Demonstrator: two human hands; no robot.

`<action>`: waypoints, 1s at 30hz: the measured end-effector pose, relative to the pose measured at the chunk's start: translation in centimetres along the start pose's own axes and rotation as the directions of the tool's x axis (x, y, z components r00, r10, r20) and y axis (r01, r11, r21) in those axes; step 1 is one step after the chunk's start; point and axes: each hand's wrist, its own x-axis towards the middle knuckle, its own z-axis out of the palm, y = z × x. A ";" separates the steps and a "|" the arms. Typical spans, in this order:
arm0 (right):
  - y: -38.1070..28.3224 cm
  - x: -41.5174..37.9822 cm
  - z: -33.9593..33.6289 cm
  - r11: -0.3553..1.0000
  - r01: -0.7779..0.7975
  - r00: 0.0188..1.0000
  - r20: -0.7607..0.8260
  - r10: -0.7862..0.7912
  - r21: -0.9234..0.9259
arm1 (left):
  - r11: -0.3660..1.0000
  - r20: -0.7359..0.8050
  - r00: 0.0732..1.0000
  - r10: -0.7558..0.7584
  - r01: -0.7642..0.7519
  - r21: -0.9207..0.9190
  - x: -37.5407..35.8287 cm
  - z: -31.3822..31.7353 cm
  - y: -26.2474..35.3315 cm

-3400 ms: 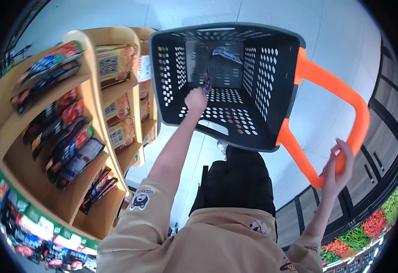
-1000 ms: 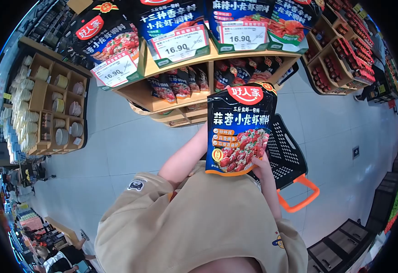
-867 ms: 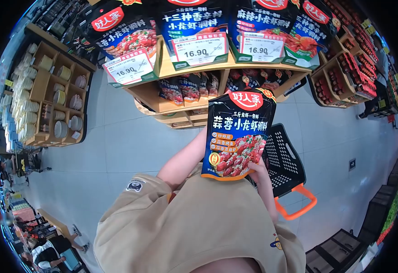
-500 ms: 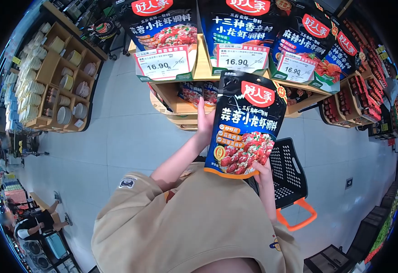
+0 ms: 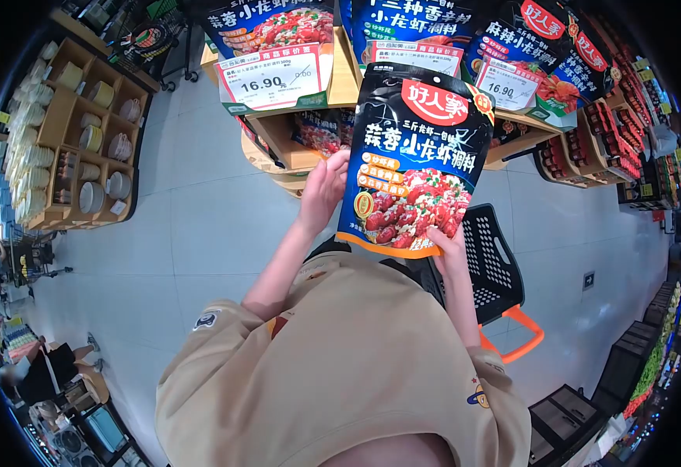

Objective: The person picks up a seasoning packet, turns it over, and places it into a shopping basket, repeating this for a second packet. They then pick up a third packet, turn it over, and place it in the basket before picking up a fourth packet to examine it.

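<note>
A dark blue and black seasoning pouch (image 5: 414, 167) with a red logo, a crayfish picture and an orange bottom edge is held up in front of my chest, its printed front towards me. My right hand (image 5: 451, 249) grips its lower right corner, thumb on the front and the other fingers mostly behind. At the pouch's left edge is my left hand (image 5: 324, 187), with bent fingers and the tips pinching the edge, partly hidden there.
A wooden display stand (image 5: 278, 128) ahead carries similar pouches behind price cards (image 5: 274, 80). A black shopping basket (image 5: 487, 261) with an orange handle (image 5: 523, 335) stands to the right. Shelves of bowls (image 5: 91, 140) are at left; a person (image 5: 52, 370) is at lower left.
The pouch and my right hand have moved up in view and slightly left. My left hand has shifted left and down, its fingers now more bent at the pouch's edge. The view has tilted slightly.
</note>
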 end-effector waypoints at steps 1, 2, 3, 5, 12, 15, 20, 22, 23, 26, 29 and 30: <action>-0.2 0.0 0.1 1.000 -0.005 1.000 -0.001 0.005 -0.004 | 1.000 0.009 1.000 0.018 -0.019 0.024 0.1 -0.3 -0.3; -0.3 -0.1 0.2 1.000 -0.005 1.000 -0.003 0.005 -0.025 | 0.998 0.020 0.999 0.037 -0.038 0.048 0.2 -0.5 -0.5; -0.7 -0.2 0.4 0.999 -0.007 1.000 -0.008 0.007 -0.047 | 0.999 0.016 0.999 0.034 -0.035 0.042 0.2 -0.4 -0.6; -1.7 -0.8 1.4 0.995 0.004 1.000 -0.015 -0.005 -0.098 | 0.964 -0.100 0.995 -0.007 0.033 0.262 0.2 0.2 -0.3; -4.3 -4.1 7.6 0.813 0.253 0.868 0.494 0.048 -0.524 | 0.927 0.123 0.988 -0.089 0.128 -0.353 1.1 0.0 -4.3; -3.9 -3.9 8.9 0.739 0.433 0.700 0.709 0.086 -0.517 | 0.580 0.559 0.827 -0.059 0.484 -0.655 1.6 -1.3 -7.5; -3.0 -4.5 8.8 0.753 0.352 0.719 0.676 0.163 -0.556 | 0.353 0.501 0.842 -0.197 0.538 -0.765 -0.5 0.4 -5.3; -2.9 -4.7 8.5 0.753 0.325 0.736 0.653 0.178 -0.572 | 0.339 0.505 0.848 -0.162 0.529 -0.778 -0.6 0.2 -5.4; -2.9 -4.8 8.5 0.751 0.315 0.757 0.631 0.170 -0.580 | 0.320 0.520 0.845 -0.124 0.530 -0.785 -0.5 0.1 -5.4; -3.0 -4.7 8.1 0.740 0.311 0.784 0.601 0.156 -0.597 | 0.339 0.528 0.839 -0.130 0.538 -0.772 -0.6 0.3 -4.8; -3.0 -4.7 8.1 0.723 0.317 0.795 0.588 0.150 -0.613 | 0.365 0.526 0.836 -0.153 0.543 -0.756 -0.6 0.0 -5.0; -3.0 -4.8 8.2 0.716 0.317 0.802 0.579 0.148 -0.622 | 0.368 0.531 0.830 -0.169 0.553 -0.747 -0.6 -0.1 -5.1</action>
